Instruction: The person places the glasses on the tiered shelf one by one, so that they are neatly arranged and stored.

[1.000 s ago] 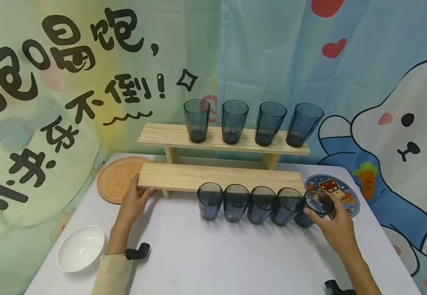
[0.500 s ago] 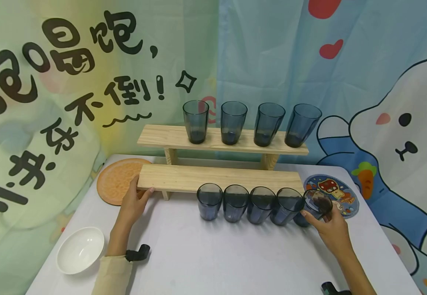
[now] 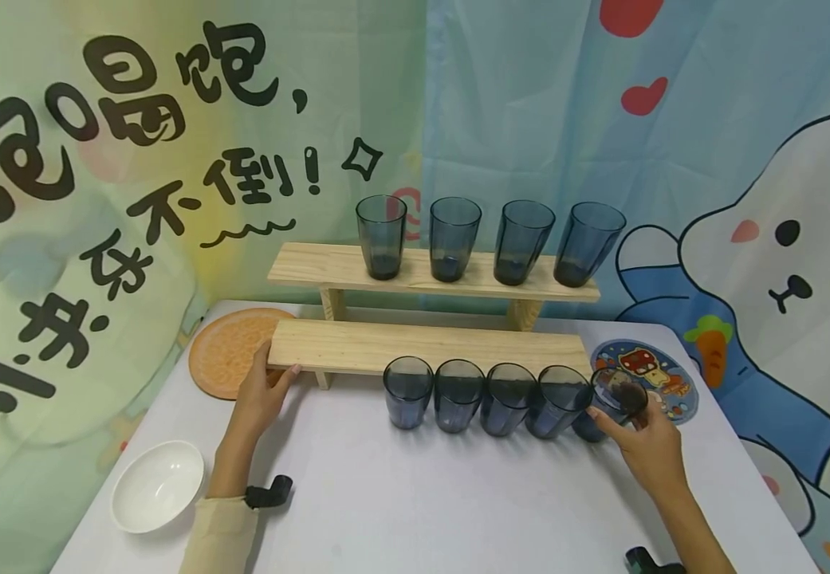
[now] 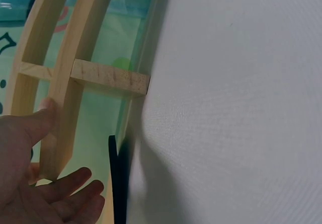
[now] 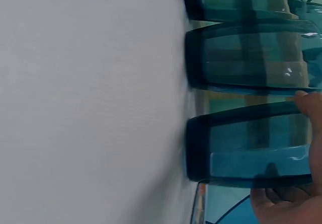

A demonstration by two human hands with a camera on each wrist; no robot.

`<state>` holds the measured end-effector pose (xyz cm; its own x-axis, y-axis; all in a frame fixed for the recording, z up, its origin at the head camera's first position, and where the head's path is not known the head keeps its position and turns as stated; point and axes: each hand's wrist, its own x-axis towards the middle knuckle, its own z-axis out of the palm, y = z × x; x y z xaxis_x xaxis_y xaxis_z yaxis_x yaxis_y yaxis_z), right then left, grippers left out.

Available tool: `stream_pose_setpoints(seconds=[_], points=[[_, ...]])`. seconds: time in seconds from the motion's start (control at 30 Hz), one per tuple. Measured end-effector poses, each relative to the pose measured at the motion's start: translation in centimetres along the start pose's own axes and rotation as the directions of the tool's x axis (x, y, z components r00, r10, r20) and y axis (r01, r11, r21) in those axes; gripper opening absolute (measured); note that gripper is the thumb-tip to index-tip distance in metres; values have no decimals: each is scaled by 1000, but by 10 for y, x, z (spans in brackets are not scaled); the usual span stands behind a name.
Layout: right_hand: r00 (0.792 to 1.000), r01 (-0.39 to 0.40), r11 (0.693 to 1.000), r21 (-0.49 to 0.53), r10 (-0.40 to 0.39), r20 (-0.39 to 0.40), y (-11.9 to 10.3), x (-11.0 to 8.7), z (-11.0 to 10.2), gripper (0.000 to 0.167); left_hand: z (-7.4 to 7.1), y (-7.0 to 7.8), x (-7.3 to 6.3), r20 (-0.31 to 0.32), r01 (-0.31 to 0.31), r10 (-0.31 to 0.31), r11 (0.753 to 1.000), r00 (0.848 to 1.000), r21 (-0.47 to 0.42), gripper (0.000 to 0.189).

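A two-tier wooden shelf (image 3: 415,344) stands on the white table. My left hand (image 3: 260,395) grips the left end of its lower board, thumb (image 4: 43,116) on the board and the last fingers (image 4: 75,199) extended. Several blue-grey glass tumblers (image 3: 407,391) stand upright in a row in front of the shelf. At the row's right end, my right hand (image 3: 644,446) holds the last tumbler (image 5: 246,146) between thumb and fingers. Its base is at the table surface, and a narrow gap separates it from the neighbouring tumbler (image 5: 251,58) in the right wrist view.
More matching tumblers (image 3: 455,239) stand spaced along the upper board (image 3: 314,259). A round orange mat (image 3: 221,359) lies left of the shelf, with a white bowl (image 3: 158,486) nearer the front. A patterned blue round mat (image 3: 680,391) lies behind my right hand. A printed curtain (image 3: 501,104) hangs behind.
My right hand has shifted very slightly left while holding the end tumbler. The left hand, the shelf and the other tumblers have not visibly moved.
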<state>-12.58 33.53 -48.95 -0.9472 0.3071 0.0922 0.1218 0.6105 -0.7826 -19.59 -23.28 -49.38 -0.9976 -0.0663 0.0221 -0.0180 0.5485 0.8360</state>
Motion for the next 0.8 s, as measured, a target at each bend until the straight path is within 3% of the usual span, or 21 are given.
stream_pose_setpoints(seconds=[0.23,0.33,0.6,0.8], points=[[996,-75,996,-40,73,-47,-17,6,-24,90,1,2,-1,-1,0,0,1000,1000,3,79],[995,-63,997,-51,58,-85,-31,9,-38,88,0,2,-1,0,3,-3,1000,1000,2,79],[991,82,996,-40,-86,-104,-81,21,-62,75,1,-2,0,3,-12,12,1000,1000,-8,79],[976,217,976,6,-217,7,-124,21,-40,70,0,-2,-1,-4,-11,11,1000,1000,6,79]])
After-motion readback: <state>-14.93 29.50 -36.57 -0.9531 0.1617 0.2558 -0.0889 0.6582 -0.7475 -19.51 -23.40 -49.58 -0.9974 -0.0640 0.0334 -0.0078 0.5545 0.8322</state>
